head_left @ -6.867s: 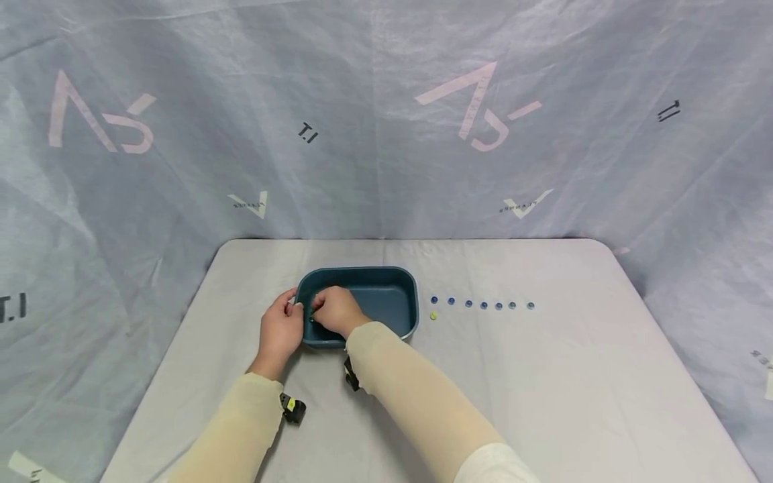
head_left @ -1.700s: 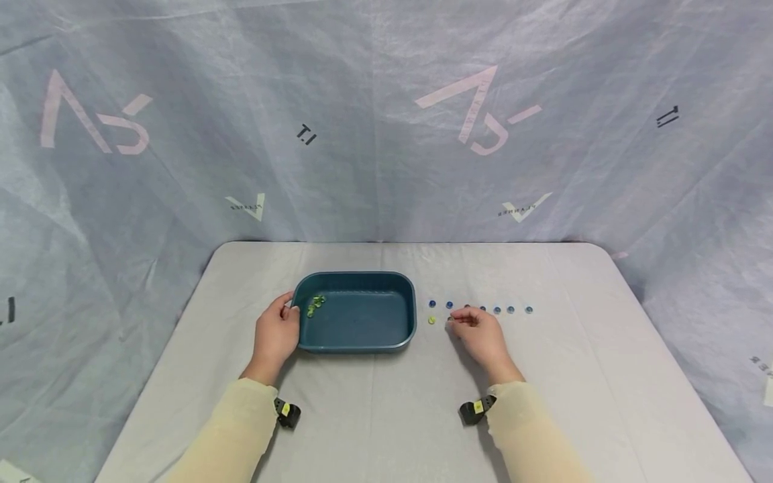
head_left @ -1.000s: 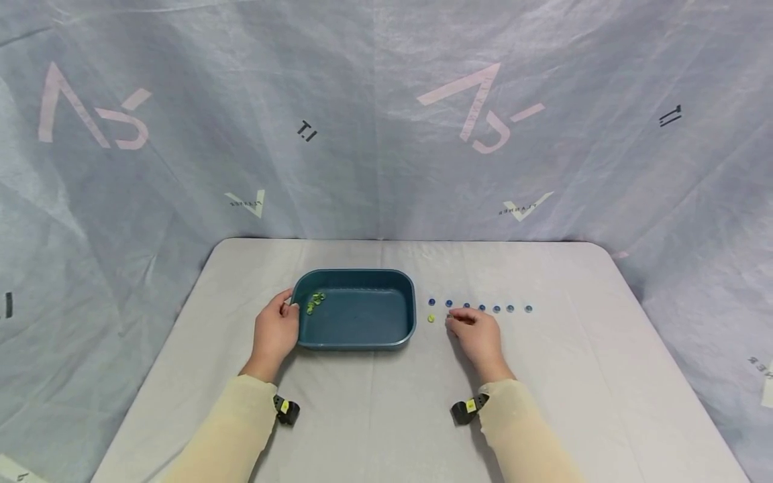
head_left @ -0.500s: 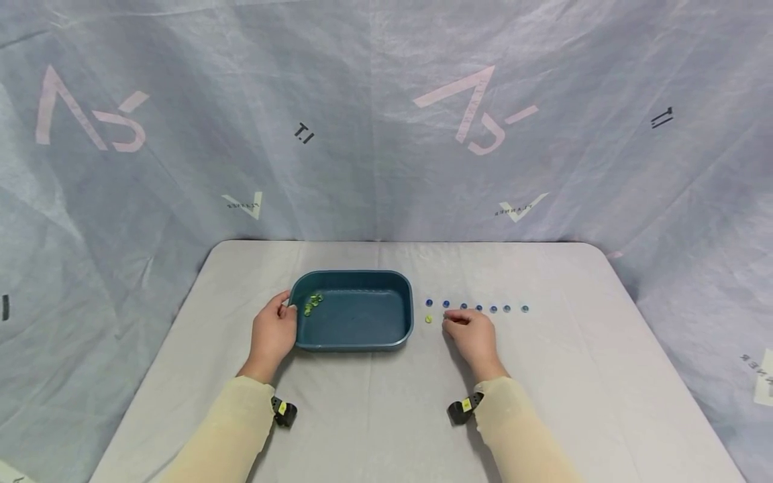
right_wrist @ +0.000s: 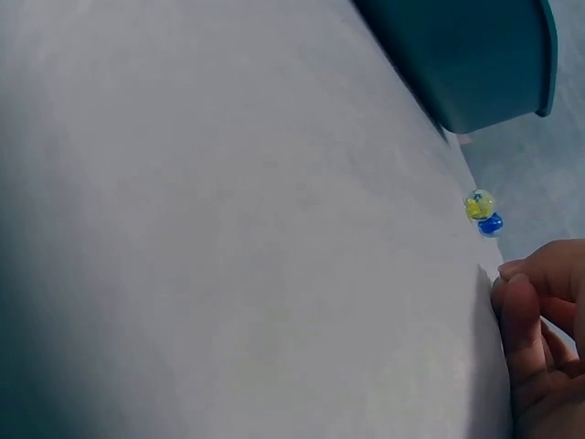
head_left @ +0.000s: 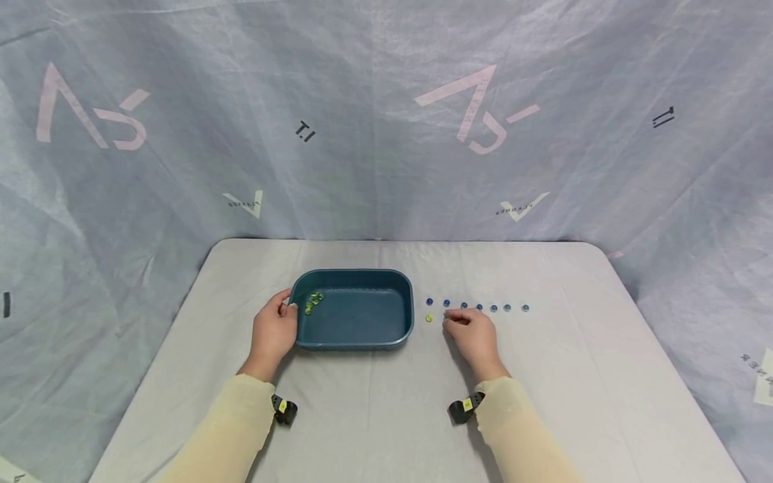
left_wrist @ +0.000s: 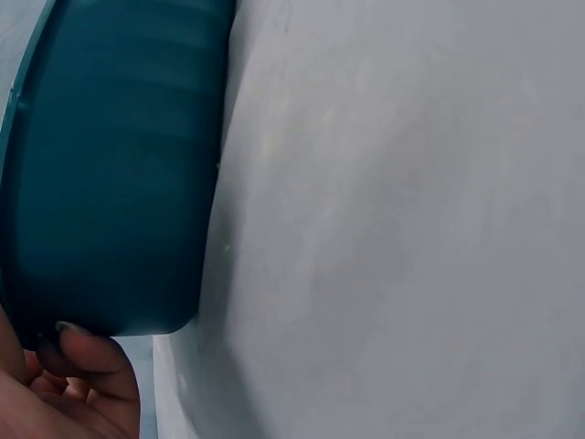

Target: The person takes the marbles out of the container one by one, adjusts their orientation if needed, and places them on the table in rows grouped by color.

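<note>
My left hand [head_left: 274, 332] grips the left end of a dark teal bin [head_left: 362, 320]; in the left wrist view the thumb [left_wrist: 96, 355] bends against its wall. Inside the bin's left end lies a small cluster of green glass marbles [head_left: 313, 304]. Right of the bin, my right hand [head_left: 477, 339] pinches a small marble [head_left: 446, 314] low over the table, mostly hidden by thumb and forefinger. Just left of those fingertips sits a yellow-green marble [head_left: 429, 318]. Behind both runs a row of several blue marbles [head_left: 494, 308], one partly covered by the hand.
A pale cloth covers the table [head_left: 386, 416], whose back edge meets a grey hanging sheet [head_left: 386, 134]. Each wrist carries a small black camera; the right one [head_left: 461, 411] hangs just above the cloth.
My right hand has come out of the bin and moved right to the table beside the yellow-green marble. Over the last second it stays nearly still. The left hand keeps its grip.
</note>
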The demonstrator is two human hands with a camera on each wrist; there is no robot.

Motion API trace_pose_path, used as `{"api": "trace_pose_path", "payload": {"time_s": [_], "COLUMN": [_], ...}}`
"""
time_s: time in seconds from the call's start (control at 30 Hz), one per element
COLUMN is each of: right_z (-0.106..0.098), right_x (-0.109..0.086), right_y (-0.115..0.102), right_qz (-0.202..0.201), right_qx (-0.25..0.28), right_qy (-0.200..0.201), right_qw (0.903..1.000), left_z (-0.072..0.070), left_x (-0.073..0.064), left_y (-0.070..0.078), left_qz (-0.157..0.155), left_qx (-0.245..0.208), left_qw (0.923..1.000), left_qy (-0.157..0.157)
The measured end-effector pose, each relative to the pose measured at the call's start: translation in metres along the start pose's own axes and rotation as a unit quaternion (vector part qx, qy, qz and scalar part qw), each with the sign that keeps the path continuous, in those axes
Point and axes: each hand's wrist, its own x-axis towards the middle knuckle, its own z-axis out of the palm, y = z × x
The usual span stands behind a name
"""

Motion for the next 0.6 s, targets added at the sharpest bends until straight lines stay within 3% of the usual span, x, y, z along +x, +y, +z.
{"api": "trace_pose_path", "payload": {"time_s": [0.6], "right_z": [0.0011], "right_x": [-0.0005], "right_y": [0.0018], "right_qz": [-0.010], "right_qx": [0.014], "right_qy": [0.024], "right_qw": [0.9996], "left_z": [-0.0011], "left_x": [-0.0005], "left_y": [0.0017], "left_qz": [-0.002], "left_qx": [-0.003], "left_qw": [1.0000], "left_qy": [-0.009]}}
